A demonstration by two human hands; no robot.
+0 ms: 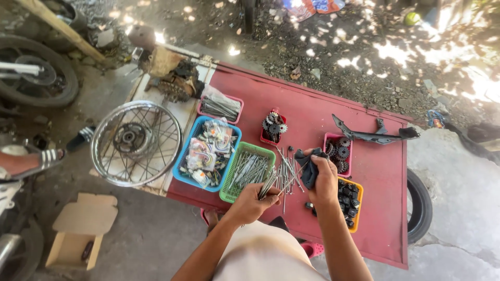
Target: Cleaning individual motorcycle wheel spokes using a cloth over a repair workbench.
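Observation:
My left hand grips a bundle of thin metal spokes over the red table, right beside a green basket full of more spokes. My right hand holds a dark blue rag wrapped around one end of a spoke. Several loose spokes lie spread on the table between my hands.
A blue basket holds small packets. Pink trays hold spokes and gears, another holds sprockets, an orange tray holds dark parts. A spoked wheel rim lies left. A black bracket, a tyre and a cardboard box are nearby.

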